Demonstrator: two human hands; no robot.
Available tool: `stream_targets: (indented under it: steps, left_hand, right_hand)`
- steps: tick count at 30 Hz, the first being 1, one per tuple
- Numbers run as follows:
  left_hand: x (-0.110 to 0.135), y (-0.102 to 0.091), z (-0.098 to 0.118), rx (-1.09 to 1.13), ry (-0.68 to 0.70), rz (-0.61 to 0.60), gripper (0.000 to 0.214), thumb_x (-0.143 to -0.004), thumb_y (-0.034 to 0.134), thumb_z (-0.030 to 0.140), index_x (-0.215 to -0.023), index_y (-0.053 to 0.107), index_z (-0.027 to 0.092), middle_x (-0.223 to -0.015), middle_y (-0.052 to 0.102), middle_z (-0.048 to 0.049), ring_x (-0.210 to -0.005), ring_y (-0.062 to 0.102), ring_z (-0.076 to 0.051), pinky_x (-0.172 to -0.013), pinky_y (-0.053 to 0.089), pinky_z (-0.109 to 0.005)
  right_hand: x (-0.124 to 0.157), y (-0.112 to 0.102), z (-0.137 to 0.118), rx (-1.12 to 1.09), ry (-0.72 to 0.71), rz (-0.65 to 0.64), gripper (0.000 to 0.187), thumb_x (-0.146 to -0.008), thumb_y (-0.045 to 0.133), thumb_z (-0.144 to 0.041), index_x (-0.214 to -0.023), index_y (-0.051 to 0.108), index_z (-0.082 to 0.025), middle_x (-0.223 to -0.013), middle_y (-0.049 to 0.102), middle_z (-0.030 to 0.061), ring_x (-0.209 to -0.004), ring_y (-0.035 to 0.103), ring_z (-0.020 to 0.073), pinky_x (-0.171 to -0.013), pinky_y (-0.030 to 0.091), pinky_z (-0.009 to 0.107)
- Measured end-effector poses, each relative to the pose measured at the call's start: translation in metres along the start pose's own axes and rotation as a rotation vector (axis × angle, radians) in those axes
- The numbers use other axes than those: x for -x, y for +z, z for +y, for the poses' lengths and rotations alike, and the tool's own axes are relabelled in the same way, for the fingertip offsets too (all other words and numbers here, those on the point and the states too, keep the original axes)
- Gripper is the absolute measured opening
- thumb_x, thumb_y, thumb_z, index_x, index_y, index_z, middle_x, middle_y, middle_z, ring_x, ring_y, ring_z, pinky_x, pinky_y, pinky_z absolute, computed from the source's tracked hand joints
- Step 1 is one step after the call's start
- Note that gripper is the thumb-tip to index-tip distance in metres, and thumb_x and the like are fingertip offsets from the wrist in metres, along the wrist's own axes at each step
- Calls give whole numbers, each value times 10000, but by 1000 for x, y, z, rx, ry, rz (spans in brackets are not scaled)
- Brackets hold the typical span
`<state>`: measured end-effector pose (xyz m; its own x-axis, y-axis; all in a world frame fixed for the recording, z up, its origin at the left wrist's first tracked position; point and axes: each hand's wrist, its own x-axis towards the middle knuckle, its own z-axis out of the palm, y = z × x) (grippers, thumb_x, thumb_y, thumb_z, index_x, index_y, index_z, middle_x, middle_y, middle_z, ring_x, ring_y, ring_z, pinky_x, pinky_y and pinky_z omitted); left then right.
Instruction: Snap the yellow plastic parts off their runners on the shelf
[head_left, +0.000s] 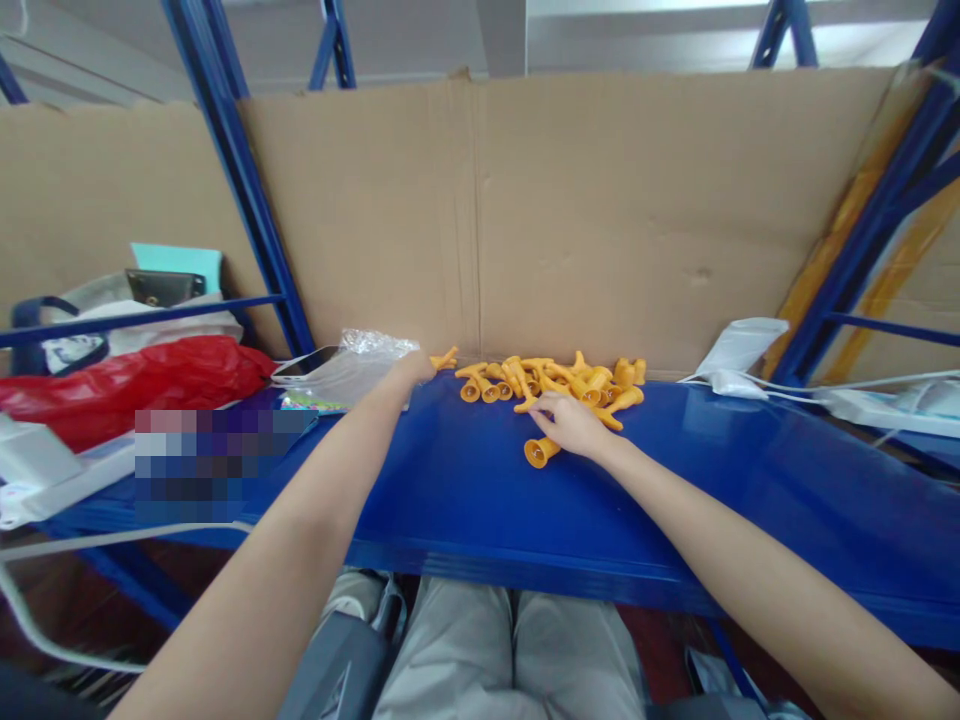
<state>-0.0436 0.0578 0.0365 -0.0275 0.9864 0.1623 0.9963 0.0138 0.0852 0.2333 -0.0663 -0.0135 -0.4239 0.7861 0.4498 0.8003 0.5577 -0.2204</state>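
Several orange plastic pieces, with flared, cup-like ends and narrower branched ends, lie in a heap point(592, 383) against the cardboard at the back of the blue table. My right hand point(576, 424) is at the front of this heap, its fingers bent and pinched at one piece point(525, 405). Below that hand, a flared piece point(540, 453) points its open end towards me. My left hand point(415, 367) is stretched out left of the heap, closed at an orange piece point(445, 358) that shows beyond it. Most of the left fingers are hidden.
Left of the heap lie a clear plastic bag point(352, 368) and a phone point(309, 362). A red bag point(142, 385) and a white power strip point(75, 480) are farther left. At right are a white pouch point(742, 350) and cables. Blue posts point(247, 190) frame the cardboard point(600, 220).
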Motion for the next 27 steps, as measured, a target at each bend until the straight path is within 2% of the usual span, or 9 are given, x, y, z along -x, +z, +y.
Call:
stream_targets:
  steps: [3,8,12,17,21,27]
  left_hand:
    - [-2,7,2,-47,-18,-42,364,-812,623,296,-1104,755,122,-1112,749,-176,-1037,715,-301,-815,538,-260]
    - [0,10,9,-36,-59,14,432,-896,532,327,-1220,693,90,-1277,667,-225,-1176,647,-346,-911,533,-349]
    - [7,12,17,-38,-106,56,416,-912,481,264,-1229,679,83,-1278,660,-239,-1186,640,-337,-950,520,-379]
    - [10,20,25,-73,-46,24,416,-932,455,274,-1239,671,94,-1297,652,-223,-1189,639,-321,-935,524,-356]
    - [9,26,30,-64,-56,23,412,-934,450,271,-1247,663,109,-1315,646,-208,-1209,629,-304,-954,513,-336]
    - [18,19,36,62,-69,80,387,-945,448,252,-1212,659,68,-1300,641,-238,-1228,611,-335,-996,495,-374]
  right_hand:
    - [0,1,1,-21,-5,-10,323,-954,478,-162,-1108,763,-155,-1046,748,106,-978,687,215,-908,513,339]
    - [0,3,1,-30,8,-22,324,-955,471,-177,-1085,767,-167,-1030,760,91,-965,697,215,-897,524,339]
    - [-1,3,-1,-25,42,-46,321,-955,472,-185,-1075,767,-143,-1057,758,112,-1002,695,232,-921,517,350]
    - [-1,2,-2,-33,23,-53,313,-954,471,-182,-1039,771,-156,-1096,756,105,-984,700,218,-921,520,345]
    - [-1,2,-3,-8,30,-60,319,-954,466,-174,-1047,770,-144,-1087,757,115,-1019,693,227,-938,512,351]
    - [0,-10,-7,149,32,-75,329,-949,461,-163,-1028,781,-169,-1043,758,110,-1009,690,241,-905,507,362]
